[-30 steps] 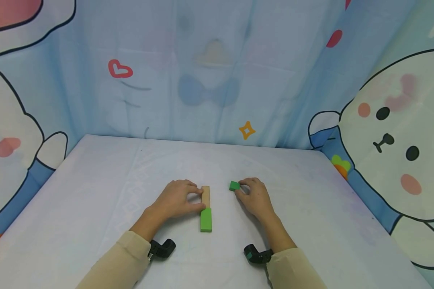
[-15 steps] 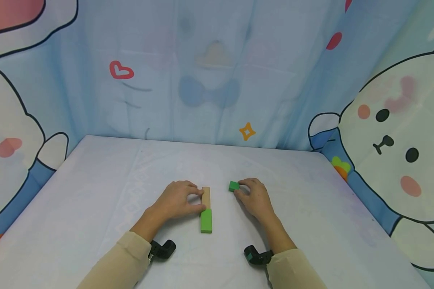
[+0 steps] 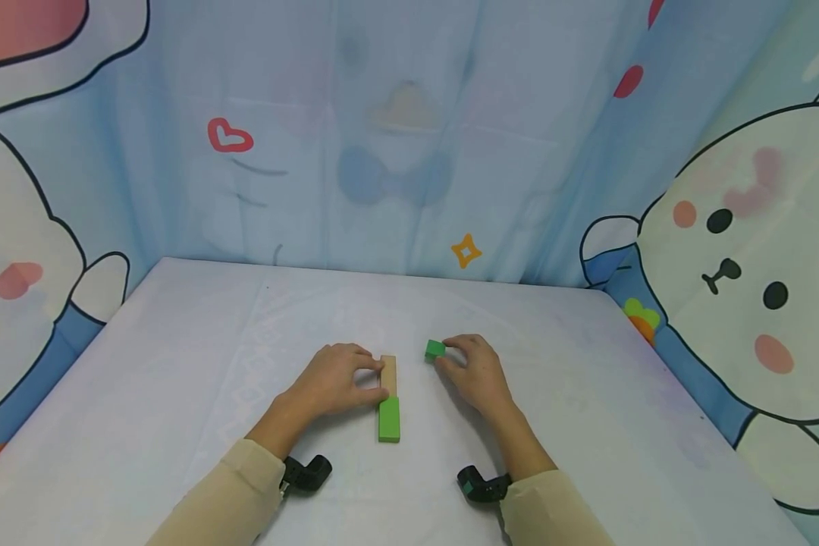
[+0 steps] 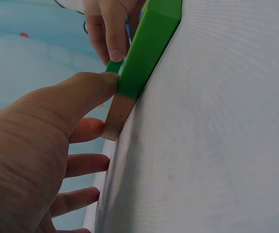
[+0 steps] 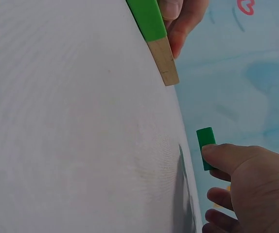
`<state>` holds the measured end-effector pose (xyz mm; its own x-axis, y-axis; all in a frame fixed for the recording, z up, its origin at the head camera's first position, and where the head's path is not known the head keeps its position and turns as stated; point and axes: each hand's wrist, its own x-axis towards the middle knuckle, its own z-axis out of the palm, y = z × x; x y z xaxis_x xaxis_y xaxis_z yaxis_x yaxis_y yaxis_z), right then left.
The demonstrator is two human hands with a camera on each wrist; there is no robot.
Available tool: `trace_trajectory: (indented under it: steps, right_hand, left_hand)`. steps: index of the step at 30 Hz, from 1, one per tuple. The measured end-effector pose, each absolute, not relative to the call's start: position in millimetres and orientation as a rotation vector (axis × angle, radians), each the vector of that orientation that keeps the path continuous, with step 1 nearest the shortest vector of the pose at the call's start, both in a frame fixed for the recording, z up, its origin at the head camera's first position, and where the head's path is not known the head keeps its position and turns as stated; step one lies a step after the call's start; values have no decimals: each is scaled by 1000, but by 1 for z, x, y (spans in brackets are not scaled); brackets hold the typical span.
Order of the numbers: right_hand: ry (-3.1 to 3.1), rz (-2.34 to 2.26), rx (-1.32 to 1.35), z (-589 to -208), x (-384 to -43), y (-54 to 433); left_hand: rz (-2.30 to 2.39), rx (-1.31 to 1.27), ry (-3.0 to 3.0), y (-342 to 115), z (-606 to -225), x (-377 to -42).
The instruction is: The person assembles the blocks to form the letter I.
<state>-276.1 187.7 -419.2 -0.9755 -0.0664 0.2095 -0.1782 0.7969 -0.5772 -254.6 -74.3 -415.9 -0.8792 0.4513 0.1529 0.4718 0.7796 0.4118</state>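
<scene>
In the head view, a bright green block (image 3: pixel 389 421) and a plain wooden block (image 3: pixel 388 373) lie end to end on the white table. My left hand (image 3: pixel 341 379) rests along their left side. The left wrist view has its thumb at the green block (image 4: pixel 139 58), close to the joint, while the index fingertip touches the wooden block (image 4: pixel 117 116); the other fingers are spread. To the right, my right hand (image 3: pixel 474 375) pinches a small darker green block (image 3: pixel 434 349) between thumb and fingers. That small block (image 5: pixel 206 148) is above the table in the right wrist view.
The white-covered table (image 3: pixel 211 394) reaches back to a light blue printed curtain (image 3: pixel 280 205). Cartoon figures are printed at both sides. Each wrist carries a black camera (image 3: pixel 307 474), just beyond the beige sleeves.
My right hand has shifted slightly left with the small green block, nearer the two lined-up blocks. My left hand and those blocks keep their places.
</scene>
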Motion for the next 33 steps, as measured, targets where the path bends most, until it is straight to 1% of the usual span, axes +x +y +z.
trace_trajectory:
  steps: [33]
  right_hand:
    - [-2785, 885, 186, -410, -283, 167]
  left_hand:
    - [-713, -747, -2916, -74, -418, -255]
